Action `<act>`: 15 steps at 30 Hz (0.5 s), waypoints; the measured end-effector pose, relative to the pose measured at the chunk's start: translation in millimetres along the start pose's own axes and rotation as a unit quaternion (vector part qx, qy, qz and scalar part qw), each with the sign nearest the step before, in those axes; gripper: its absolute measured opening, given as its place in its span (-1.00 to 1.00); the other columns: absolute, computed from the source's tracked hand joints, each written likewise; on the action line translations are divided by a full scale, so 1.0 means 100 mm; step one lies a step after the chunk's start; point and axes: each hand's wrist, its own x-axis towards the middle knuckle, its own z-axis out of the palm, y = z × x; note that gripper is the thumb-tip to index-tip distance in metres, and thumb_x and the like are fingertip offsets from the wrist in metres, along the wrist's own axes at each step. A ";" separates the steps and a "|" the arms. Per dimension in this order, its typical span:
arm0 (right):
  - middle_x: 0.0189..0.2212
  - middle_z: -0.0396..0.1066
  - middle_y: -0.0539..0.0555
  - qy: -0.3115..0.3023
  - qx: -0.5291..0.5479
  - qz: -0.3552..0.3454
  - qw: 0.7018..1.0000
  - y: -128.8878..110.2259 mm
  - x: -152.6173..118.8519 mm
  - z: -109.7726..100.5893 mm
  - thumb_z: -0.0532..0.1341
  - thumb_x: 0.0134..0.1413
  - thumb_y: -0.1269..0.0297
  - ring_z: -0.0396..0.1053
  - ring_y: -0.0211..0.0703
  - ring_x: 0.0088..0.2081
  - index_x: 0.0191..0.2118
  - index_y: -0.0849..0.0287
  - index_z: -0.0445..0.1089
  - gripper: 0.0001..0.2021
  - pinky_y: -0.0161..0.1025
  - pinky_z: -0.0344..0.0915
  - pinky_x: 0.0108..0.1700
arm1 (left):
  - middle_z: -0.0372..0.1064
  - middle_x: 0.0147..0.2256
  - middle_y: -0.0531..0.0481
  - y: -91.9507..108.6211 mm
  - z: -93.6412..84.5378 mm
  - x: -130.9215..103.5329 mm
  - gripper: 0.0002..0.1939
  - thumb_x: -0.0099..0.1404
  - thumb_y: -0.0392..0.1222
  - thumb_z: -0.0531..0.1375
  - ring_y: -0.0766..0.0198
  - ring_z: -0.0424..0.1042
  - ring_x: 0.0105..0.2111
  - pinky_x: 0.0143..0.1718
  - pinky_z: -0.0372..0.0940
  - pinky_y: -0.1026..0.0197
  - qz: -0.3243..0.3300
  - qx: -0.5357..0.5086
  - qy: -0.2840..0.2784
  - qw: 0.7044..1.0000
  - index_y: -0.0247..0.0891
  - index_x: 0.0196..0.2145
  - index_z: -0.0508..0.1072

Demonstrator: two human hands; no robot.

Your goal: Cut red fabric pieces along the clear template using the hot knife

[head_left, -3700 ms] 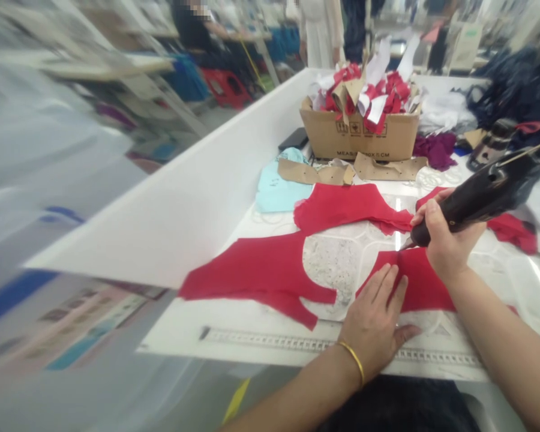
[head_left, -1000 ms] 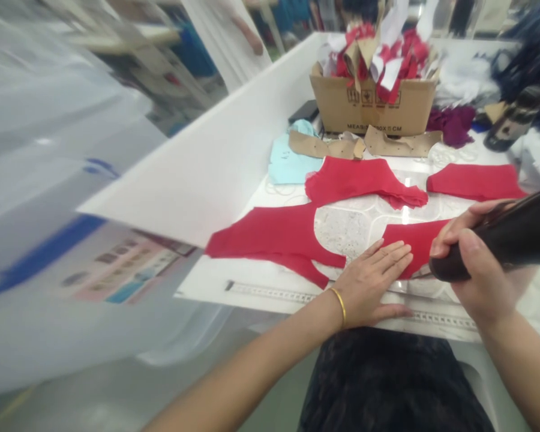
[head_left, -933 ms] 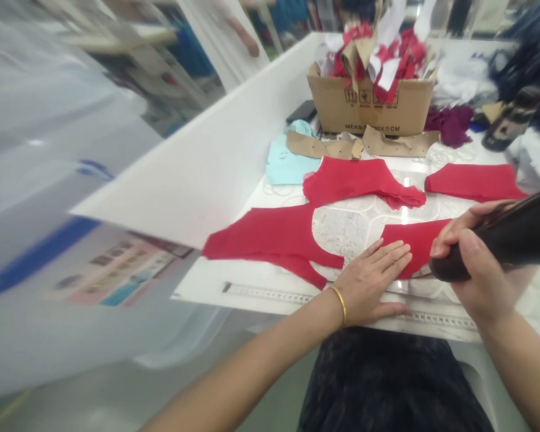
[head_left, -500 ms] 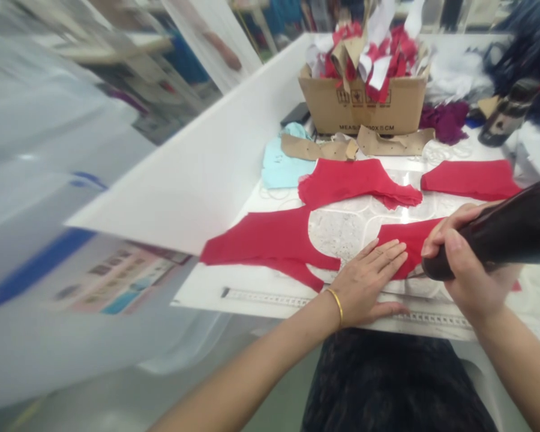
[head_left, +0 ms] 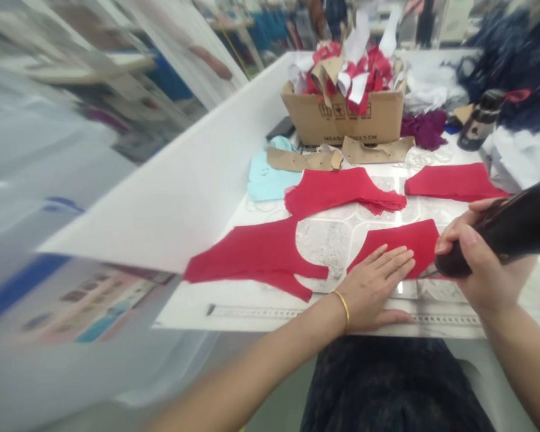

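Observation:
My left hand (head_left: 378, 285), with a gold bracelet at the wrist, lies flat with its fingers spread on a red fabric piece (head_left: 420, 243) near the table's front edge. My right hand (head_left: 486, 270) is wrapped round a black handheld tool (head_left: 517, 222), whose thin metal tip points at the lower right of that fabric. To the left lies a forked red piece (head_left: 256, 249). Farther back are a red piece with ruffled edges (head_left: 337, 189) and another red piece (head_left: 454, 182).
A cardboard box (head_left: 346, 117) of red and white scraps stands at the back. Brown paper strips (head_left: 378, 150), light-blue cloth (head_left: 270, 180) and a dark bottle (head_left: 481, 120) lie around it. A white panel (head_left: 162, 192) borders the left; a ruler (head_left: 261, 312) runs along the front.
The view has shifted, so the table items sit farther left and lower. The right hand and tool have moved right, away from my left hand, showing more of the red piece.

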 end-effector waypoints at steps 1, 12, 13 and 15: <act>-0.49 0.34 -0.06 0.000 -0.001 -0.002 1.000 0.00 0.01 0.00 0.33 0.07 0.39 0.34 -0.29 -0.55 -0.16 0.20 0.33 -0.78 -0.28 0.39 -0.50 | 0.17 0.30 -0.23 -0.01 0.00 0.02 -0.13 0.47 0.38 -0.20 0.02 0.11 0.34 0.40 -0.02 -0.02 0.006 -0.001 -0.013 1.000 -0.51 0.29 0.23; -0.50 0.30 -0.04 0.029 -0.042 -0.014 0.999 0.06 -0.03 0.00 0.33 0.06 0.34 0.39 -0.20 -0.50 -0.20 0.16 0.33 -0.80 -0.14 0.46 -0.32 | 0.12 0.32 -0.27 -0.04 0.00 0.02 -0.12 0.45 0.39 -0.10 -0.01 0.08 0.36 0.41 -0.02 -0.05 0.007 -0.010 -0.043 0.999 -0.51 0.31 0.20; -0.50 0.31 -0.04 0.031 -0.045 -0.010 0.998 0.08 -0.03 0.00 0.33 0.07 0.33 0.40 -0.19 -0.48 -0.19 0.15 0.33 -0.79 -0.13 0.47 -0.29 | 0.11 0.33 -0.27 -0.04 0.00 0.02 -0.12 0.45 0.39 -0.10 0.00 0.07 0.36 0.41 -0.03 -0.04 0.006 -0.009 -0.045 0.999 -0.51 0.32 0.20; -0.50 0.31 -0.04 0.041 -0.055 -0.001 0.998 0.11 -0.04 0.00 0.34 0.06 0.30 0.43 -0.17 -0.44 -0.19 0.15 0.33 -0.78 -0.11 0.48 -0.24 | 0.10 0.33 -0.27 -0.04 0.00 0.02 -0.11 0.45 0.39 -0.10 0.00 0.06 0.37 0.42 -0.03 -0.05 0.004 -0.008 -0.050 0.999 -0.51 0.32 0.19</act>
